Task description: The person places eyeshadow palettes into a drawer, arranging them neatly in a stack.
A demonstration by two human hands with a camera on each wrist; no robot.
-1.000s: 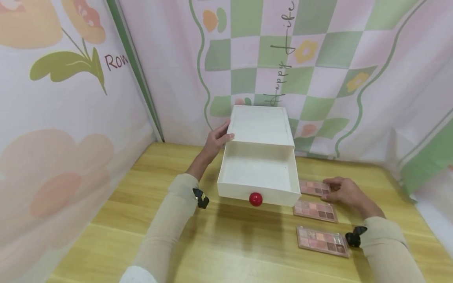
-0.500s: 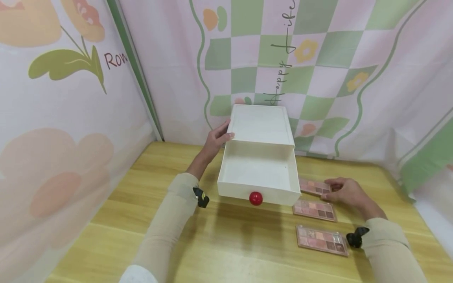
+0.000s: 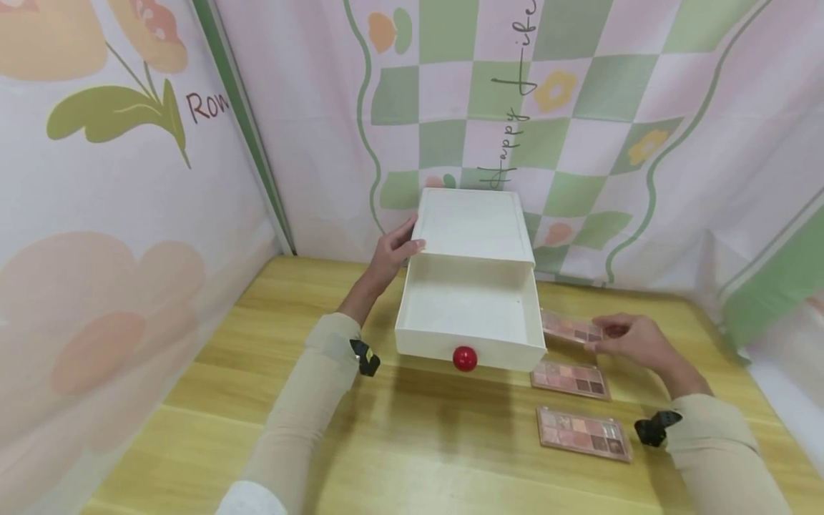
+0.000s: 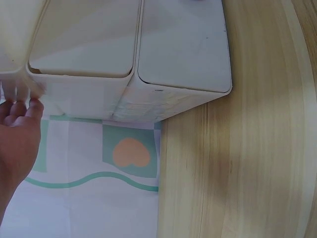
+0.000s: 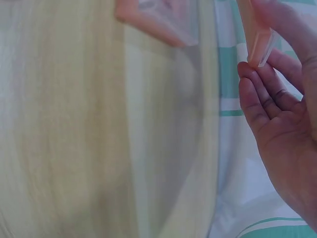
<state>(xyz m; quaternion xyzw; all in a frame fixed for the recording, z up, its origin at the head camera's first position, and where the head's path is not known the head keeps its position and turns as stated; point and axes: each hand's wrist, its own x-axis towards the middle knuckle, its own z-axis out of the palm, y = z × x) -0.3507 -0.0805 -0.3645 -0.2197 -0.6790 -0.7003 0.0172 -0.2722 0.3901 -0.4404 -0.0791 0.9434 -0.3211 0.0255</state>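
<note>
A white drawer cabinet (image 3: 475, 223) stands at the back of the table, its top drawer (image 3: 470, 304) pulled out with a red round knob (image 3: 465, 358) in front. My left hand (image 3: 389, 256) rests against the cabinet's left side, thumb at its upper front edge; in the left wrist view its fingers touch the side wall. To the right, my right hand (image 3: 634, 345) pinches the right end of an eyeshadow palette (image 3: 569, 327), which is raised off the table in the right wrist view. Two more eyeshadow palettes (image 3: 570, 379) (image 3: 582, 433) lie flat nearer the front.
Two closed drawer fronts (image 4: 183, 44) show below the pulled-out one in the left wrist view. The wooden table (image 3: 386, 458) ends at a printed curtain (image 3: 322, 143) behind and on the left. The pulled-out drawer juts forward over the table, its right wall close to the palettes.
My right hand has raised the far palette slightly off the table and shifted a little upward and rightward. The left hand stays against the cabinet; the drawer has not moved.
</note>
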